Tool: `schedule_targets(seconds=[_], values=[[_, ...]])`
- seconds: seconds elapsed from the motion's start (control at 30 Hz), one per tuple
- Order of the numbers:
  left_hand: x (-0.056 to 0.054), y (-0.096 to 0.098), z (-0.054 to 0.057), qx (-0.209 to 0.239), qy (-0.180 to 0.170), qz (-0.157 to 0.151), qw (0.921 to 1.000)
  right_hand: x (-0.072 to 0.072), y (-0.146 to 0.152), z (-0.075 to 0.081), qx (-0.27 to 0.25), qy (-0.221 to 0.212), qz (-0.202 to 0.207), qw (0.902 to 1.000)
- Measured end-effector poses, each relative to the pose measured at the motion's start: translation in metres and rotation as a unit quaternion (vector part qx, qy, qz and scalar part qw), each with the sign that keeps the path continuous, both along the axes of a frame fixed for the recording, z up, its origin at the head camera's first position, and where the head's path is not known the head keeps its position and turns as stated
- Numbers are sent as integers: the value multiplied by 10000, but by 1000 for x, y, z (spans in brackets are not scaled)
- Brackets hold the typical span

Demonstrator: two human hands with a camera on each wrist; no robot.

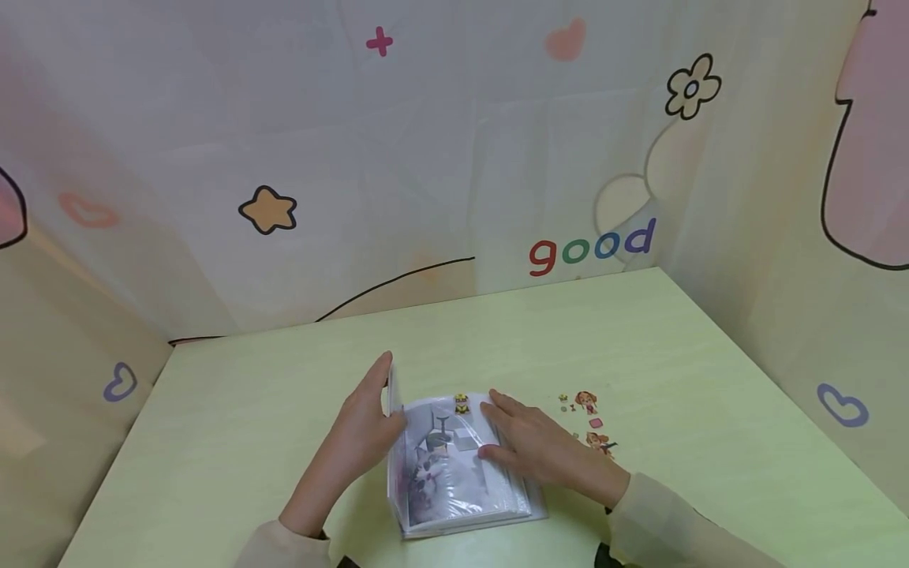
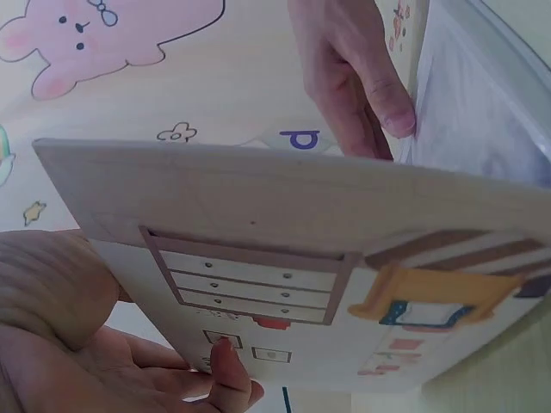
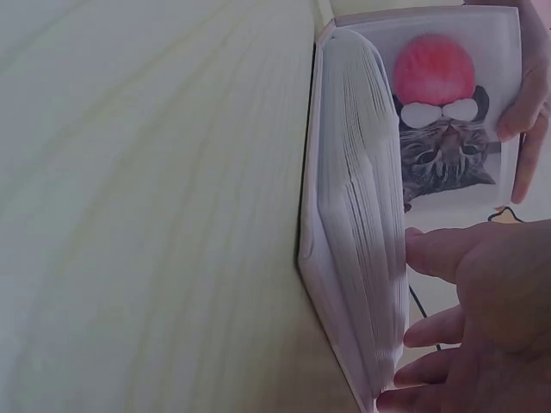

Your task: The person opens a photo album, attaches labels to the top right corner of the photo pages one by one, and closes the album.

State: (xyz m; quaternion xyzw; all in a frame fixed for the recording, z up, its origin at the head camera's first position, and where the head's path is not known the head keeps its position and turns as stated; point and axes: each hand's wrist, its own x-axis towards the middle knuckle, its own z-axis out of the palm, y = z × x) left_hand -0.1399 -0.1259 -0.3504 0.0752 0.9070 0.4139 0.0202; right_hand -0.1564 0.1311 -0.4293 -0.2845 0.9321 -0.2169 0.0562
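A small photo album [image 1: 454,493] with clear sleeves lies on the table, its front cover [image 2: 215,198] raised nearly upright at the left. My left hand [image 1: 365,426] grips that cover by its edge, thumb on the inner side and fingers on the outer. Printed furniture, including a chest of drawers [image 2: 250,280], decorates the outside. Inside the cover shows a cat picture [image 3: 443,155] with a pink pompom. My right hand [image 1: 536,443] rests on the right part of the page stack [image 3: 362,198], fingers spread and fairly straight. A small yellow figure [image 1: 461,404] shows at the page's top.
Several small stickers, among them a red-haired figure [image 1: 586,402], lie on the pale green table [image 1: 710,473] right of the album. A printed cloth backdrop [image 1: 426,158] with hearts, a star and the word "good" closes off the back and sides.
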Motion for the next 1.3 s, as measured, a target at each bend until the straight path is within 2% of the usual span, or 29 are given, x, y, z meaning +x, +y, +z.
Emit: schedule_targets(seconds=[0.2, 0.37, 0.43, 0.57, 0.87, 1.03, 1.13, 1.3], values=[[-3, 19, -7, 186, -150, -58, 9997, -1, -1, 0, -33, 58, 17, 10000], [-5, 35, -16, 205, -7, -170, 9996, -1, -2, 1, -22, 31, -10, 10000], [-4, 41, -19, 167, 55, -178, 9997, -1, -2, 0, -44, 87, 20, 10000], [0, 49, -26, 111, -32, -107, 9999, 0, 0, -1, -113, 128, 61, 9998], [5, 55, -35, 44, -28, -232, 9997, 1, 4, 5, -328, 97, 170, 9993], [7, 57, -38, 103, -64, -230, 9997, -1, 7, 6, -396, -191, 72, 9990], [8, 58, -41, -30, -37, -250, 9997, -2, 12, 5, -508, -356, 13, 9981], [10, 57, -50, -503, 216, -377, 9978, -4, 19, 5, -995, -310, 59, 9945]])
